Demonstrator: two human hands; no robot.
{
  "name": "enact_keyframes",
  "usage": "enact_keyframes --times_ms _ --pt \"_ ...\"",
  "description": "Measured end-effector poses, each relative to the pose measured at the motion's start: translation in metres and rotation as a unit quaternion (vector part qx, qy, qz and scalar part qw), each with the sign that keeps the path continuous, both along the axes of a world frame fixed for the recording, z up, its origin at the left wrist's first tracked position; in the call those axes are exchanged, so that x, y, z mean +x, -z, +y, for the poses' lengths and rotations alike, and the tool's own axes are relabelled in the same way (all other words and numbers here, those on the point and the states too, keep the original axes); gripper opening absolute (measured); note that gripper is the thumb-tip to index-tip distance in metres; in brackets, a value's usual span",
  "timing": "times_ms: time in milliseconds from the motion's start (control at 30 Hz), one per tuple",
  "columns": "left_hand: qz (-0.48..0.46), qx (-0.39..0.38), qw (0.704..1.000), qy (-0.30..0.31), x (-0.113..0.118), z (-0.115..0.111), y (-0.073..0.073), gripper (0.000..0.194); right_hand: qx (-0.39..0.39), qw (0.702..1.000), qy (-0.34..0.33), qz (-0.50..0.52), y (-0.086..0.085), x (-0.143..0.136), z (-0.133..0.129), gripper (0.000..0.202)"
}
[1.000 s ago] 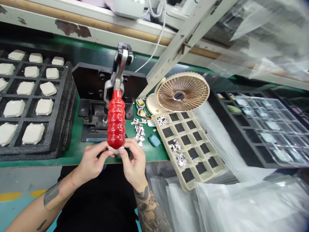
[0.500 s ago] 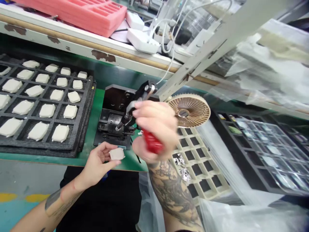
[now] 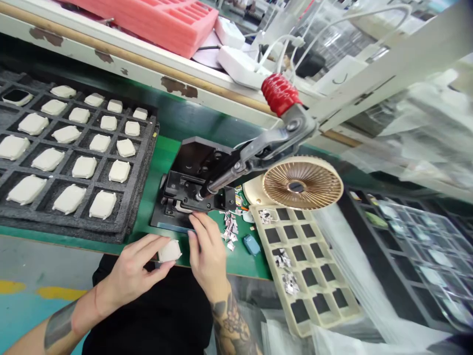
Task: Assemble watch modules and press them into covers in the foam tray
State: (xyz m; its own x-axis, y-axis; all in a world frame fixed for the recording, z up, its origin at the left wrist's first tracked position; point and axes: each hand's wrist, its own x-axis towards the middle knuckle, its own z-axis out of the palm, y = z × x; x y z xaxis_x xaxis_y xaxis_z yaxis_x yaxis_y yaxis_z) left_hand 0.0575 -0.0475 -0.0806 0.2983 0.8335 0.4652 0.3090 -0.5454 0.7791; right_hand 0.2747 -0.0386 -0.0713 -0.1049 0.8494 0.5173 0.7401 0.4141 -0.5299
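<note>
My left hand (image 3: 142, 261) pinches a pale square watch-like case (image 3: 170, 251) over the front edge of the green bench. To its right, my right hand (image 3: 207, 244) reaches to the front of a black toggle press (image 3: 195, 190), its fingers bent near the lower part. Whether those fingertips grip a part is hidden. The press's red handle (image 3: 281, 93) stands raised at the upper right. Small silvery pieces (image 3: 230, 228) and a blue-grey block (image 3: 252, 244) lie on the bench right of my right hand.
A dark foam tray (image 3: 127, 207) holding several pale cases is at left. A beige fan (image 3: 302, 183) and a compartment tray (image 3: 271, 256) stand at right. Further right lies a black tray (image 3: 393, 256); a pink foam block (image 3: 158, 22) sits on the shelf.
My right hand has let go of the red handle and come down to the press front. The handle has swung up and back. My left hand still holds the case; the view has shifted slightly.
</note>
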Motion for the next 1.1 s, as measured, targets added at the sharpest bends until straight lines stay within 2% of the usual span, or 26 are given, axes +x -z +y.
enact_keyframes --times_ms 67,133,267,367,467,633,733,800,867,933,1000,1033,1100 --pt "0.016 0.011 1.000 0.000 0.001 0.001 0.001 0.047 -0.059 0.996 -0.012 -0.067 0.013 -0.004 0.013 0.050" --pt "0.030 0.018 0.999 0.001 0.004 0.001 -0.001 0.049 -0.099 0.990 -0.011 -0.103 0.019 -0.008 0.031 0.047" --pt "0.045 0.049 0.998 -0.020 0.006 0.001 -0.009 0.050 -0.122 0.990 0.016 -0.064 0.015 -0.013 0.050 0.034" --pt "0.081 0.053 0.993 -0.062 0.006 0.005 -0.013 0.044 -0.114 0.993 0.027 0.028 0.006 -0.012 0.034 0.031" --pt "0.193 0.061 0.975 -0.090 0.013 0.019 -0.015 0.038 -0.098 0.990 0.040 0.092 -0.001 -0.004 0.006 0.037" --pt "0.373 0.069 0.921 -0.086 0.041 0.059 -0.020 0.026 -0.080 0.988 0.069 0.109 -0.001 0.017 -0.026 0.042" --pt "0.421 0.035 0.904 -0.059 0.052 0.075 -0.024 0.025 -0.070 0.990 0.073 0.102 -0.001 0.028 -0.031 0.043" --pt "0.430 0.016 0.902 -0.037 0.053 0.078 -0.025 0.027 -0.057 0.990 0.085 0.096 -0.002 0.032 -0.033 0.044" --pt "0.408 -0.001 0.912 -0.026 0.050 0.073 -0.029 0.028 -0.032 0.991 0.093 0.091 -0.004 0.033 -0.033 0.045" --pt "0.320 -0.033 0.947 0.000 0.044 0.060 -0.036 0.032 0.011 0.993 0.084 0.081 -0.006 0.030 -0.031 0.050" --pt "0.157 -0.095 0.981 0.059 0.039 0.042 -0.046 0.044 0.065 0.995 0.050 0.061 -0.011 0.022 -0.025 0.056" --pt "0.067 -0.130 0.986 0.076 0.037 0.032 -0.051 0.047 0.088 0.995 0.024 0.048 -0.014 0.017 -0.022 0.059" --pt "-0.070 -0.178 0.980 0.055 0.032 0.015 -0.061 0.035 0.115 0.992 -0.040 0.021 -0.026 0.008 -0.017 0.062"
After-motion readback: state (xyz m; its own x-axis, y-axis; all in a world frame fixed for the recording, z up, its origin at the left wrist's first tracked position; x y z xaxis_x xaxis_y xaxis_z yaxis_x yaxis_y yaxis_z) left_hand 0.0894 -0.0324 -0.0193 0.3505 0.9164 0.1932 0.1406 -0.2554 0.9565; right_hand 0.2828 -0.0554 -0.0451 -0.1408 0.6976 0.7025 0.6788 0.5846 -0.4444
